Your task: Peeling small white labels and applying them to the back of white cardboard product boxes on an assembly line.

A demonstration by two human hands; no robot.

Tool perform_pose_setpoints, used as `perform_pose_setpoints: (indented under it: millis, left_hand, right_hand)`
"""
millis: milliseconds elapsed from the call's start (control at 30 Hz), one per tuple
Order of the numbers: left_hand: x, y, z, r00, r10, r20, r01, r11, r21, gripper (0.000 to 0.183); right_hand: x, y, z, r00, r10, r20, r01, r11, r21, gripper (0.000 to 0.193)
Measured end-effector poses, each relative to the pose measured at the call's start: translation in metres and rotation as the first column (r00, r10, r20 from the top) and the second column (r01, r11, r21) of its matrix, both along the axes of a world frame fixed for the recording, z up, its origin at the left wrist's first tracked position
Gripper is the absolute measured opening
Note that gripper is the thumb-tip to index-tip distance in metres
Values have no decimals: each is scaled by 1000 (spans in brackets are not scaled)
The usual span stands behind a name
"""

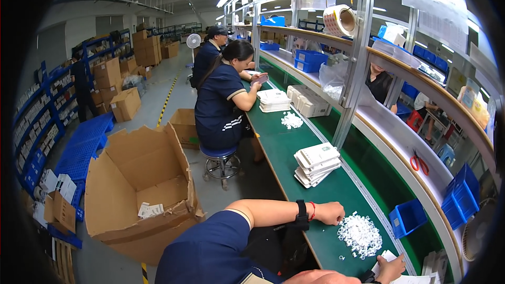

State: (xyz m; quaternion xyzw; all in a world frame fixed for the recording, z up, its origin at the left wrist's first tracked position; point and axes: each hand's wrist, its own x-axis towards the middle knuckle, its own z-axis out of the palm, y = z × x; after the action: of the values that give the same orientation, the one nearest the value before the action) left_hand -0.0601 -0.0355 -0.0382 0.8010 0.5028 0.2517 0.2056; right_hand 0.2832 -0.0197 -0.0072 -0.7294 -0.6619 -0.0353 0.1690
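My left hand (330,213) rests on the green bench (286,147), fingers curled at the edge of a heap of small white plastic rings (360,235); whether it holds one I cannot tell. A black watch and a red band sit on that wrist. My right hand (392,268) is at the lower edge, gripping a flat white card (386,256). A stack of flat white boxes (316,164) lies just beyond the heap.
A small blue bin (407,217) stands right of the heap, and red scissors (419,163) lie on the shelf. A large open cardboard box (139,179) sits on the floor at left. A seated co-worker (223,97) works further along the bench.
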Motion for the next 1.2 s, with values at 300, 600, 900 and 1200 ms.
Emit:
perform_pose_setpoints:
  millis: [300, 600, 900, 1200]
  left_hand:
    - [0, -7, 10, 1000, 9, 10, -9, 1000, -3, 8]
    - [-14, -5, 21, 989, 54, 137, -43, 995, -86, 8]
    - [31, 1, 69, 887, -21, 460, 58, 996, -67, 10]
    - [108, 28, 89, 665, -210, 716, 322, 946, -23, 7]
  right_hand:
    - [2, 7, -6, 1000, 5, 6, -5, 1000, -11, 90]
    - [81, 64, -69, 792, 141, -595, -130, 990, 61, 44]
    - [39, 16, 15, 98, 381, -919, 70, 919, 389, 38]
    - [-28, 6, 4, 272, 507, -818, -248, 858, 450, 27]
